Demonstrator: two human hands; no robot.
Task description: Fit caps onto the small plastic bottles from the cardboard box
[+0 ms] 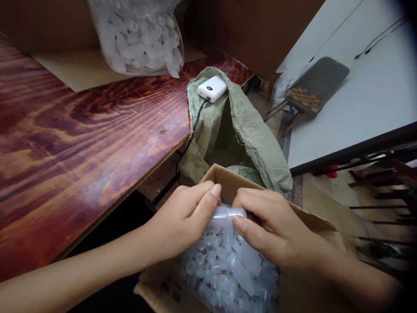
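Observation:
Over an open cardboard box, my left hand (197, 211) and my right hand (269, 226) meet at a translucent plastic tube (228, 213). Each hand is closed around one end of it, and the tube lies crosswise between them. My left fingers hide its left end; the right thumb presses on the other. Below, many loose translucent plastic pieces (224, 274), tube-like or bottle-like, fill the cardboard box (220, 176). Part of the box is hidden behind my forearms.
A wooden table (130, 134) with reddish grain runs along the left. On it stands a clear bag (143, 43) of similar pieces. A green woven sack (250, 126) hangs at its corner, with a white power bank (211, 88) and black cable on top. A grey chair (317, 84) stands farther right.

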